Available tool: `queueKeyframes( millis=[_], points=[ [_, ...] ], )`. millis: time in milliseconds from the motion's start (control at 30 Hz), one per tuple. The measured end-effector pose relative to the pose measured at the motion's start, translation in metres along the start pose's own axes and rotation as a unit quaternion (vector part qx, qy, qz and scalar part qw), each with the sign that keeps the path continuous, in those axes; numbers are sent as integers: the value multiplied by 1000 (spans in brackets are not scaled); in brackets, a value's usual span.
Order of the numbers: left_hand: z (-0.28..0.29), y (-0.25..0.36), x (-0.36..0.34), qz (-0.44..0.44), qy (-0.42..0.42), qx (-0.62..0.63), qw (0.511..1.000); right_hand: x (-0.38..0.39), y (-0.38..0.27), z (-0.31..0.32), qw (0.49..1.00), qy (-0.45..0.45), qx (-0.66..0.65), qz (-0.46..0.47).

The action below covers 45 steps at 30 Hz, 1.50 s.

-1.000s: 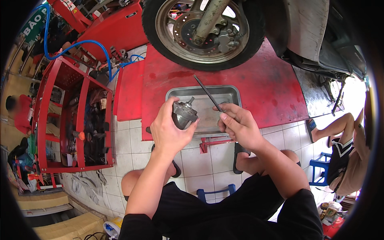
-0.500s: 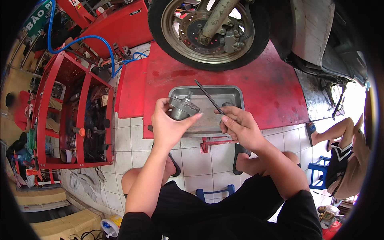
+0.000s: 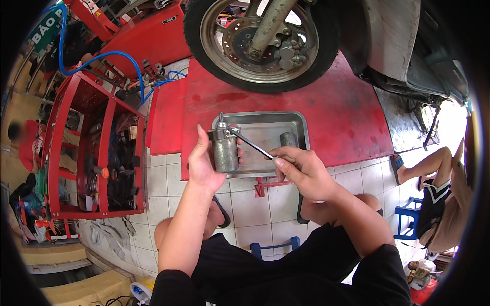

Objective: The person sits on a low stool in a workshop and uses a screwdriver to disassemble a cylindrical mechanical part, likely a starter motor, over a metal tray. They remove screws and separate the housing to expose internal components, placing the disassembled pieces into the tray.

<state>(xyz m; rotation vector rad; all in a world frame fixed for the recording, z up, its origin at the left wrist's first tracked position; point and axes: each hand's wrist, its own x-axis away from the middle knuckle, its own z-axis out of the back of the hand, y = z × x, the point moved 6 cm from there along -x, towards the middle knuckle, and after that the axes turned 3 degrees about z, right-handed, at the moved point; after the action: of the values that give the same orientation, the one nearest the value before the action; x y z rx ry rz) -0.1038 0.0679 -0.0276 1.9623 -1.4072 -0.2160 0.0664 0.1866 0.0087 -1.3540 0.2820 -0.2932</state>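
Observation:
A grey metal starter motor (image 3: 225, 153), a cylinder with a flange and thin shaft on top, stands upright in my left hand (image 3: 204, 166). My fingers wrap behind it, with the thumb along its left side. My right hand (image 3: 303, 171) pinches a slim dark metal rod (image 3: 251, 144); its kind is unclear, as my fingers cover the lower end. The rod slants up and left, its tip at the flange, seemingly touching it. Beneath both hands lies a shallow metal tray (image 3: 304, 122), with a short grey cylindrical part (image 3: 288, 139) at its right side.
The tray rests on a red lift platform (image 3: 347, 117). Beyond it stands a motorbike's front wheel (image 3: 263, 84). A red tool shelf (image 3: 104, 148) is on the left, with a blue air hose (image 3: 133, 55) above. A seated person (image 3: 434, 178) is at the right edge.
My left hand has turned the starter motor from tilted to upright, showing its side. My right hand has lowered the rod and brought its tip to the flange.

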Motion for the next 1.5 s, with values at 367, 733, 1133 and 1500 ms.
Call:
queueKeyframes(
  millis=[367, 733, 1133, 1500],
  points=[
    [6, 5, 1, -41, 87, -108, 989, 6, -35, 26, 904, 123, 353, 206],
    [7, 11, 3, -62, 122, -167, 976, 5, -33, 24, 902, 114, 371, 189],
    [10, 17, 3, -77, 147, -222, 961, 4, -31, 24, 908, 103, 365, 177],
    [7, 25, 8, -95, 120, -327, 933, -4, -12, 26, 984, -13, 180, 10]
  ],
)
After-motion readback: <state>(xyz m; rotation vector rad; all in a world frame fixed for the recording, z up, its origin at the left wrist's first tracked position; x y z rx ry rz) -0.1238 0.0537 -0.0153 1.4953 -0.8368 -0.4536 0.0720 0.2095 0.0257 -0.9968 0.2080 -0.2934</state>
